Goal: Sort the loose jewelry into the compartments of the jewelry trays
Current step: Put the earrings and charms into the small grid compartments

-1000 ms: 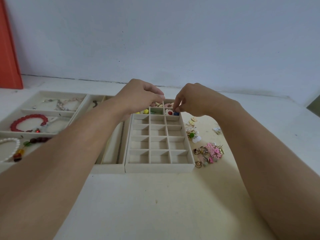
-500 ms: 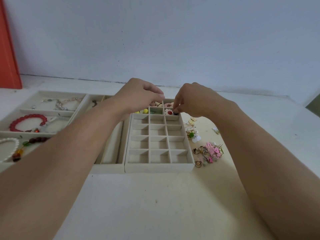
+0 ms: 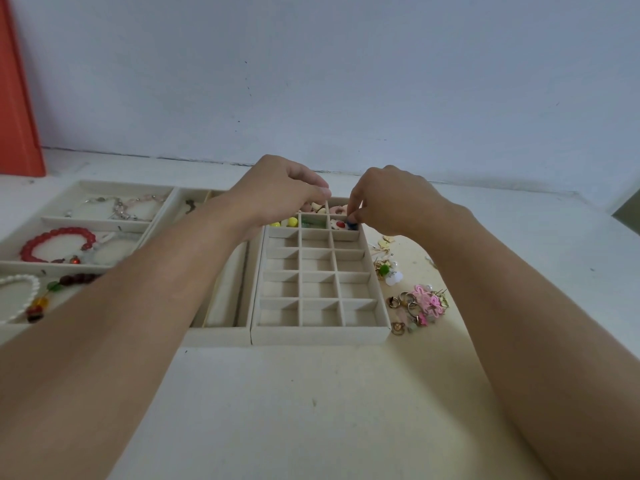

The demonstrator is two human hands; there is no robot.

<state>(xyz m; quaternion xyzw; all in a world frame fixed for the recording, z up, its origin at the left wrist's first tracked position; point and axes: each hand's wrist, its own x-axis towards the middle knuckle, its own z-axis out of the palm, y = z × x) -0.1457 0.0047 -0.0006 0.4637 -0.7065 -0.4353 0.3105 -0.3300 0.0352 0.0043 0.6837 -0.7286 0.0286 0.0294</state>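
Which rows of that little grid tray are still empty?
The four near rows of the grid tray are empty: only bare lining shows. The far rows hold small pieces, such as yellow beads; both hands hide part of them.

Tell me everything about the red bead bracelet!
The red bead bracelet is a loop of round, shiny, see-through red beads, glassy or plastic-looking. It lies flat in a wide compartment of the beige bracelet tray on the left. A small dark red charm hangs at its near side, beside a pale bracelet. No hand touches it.
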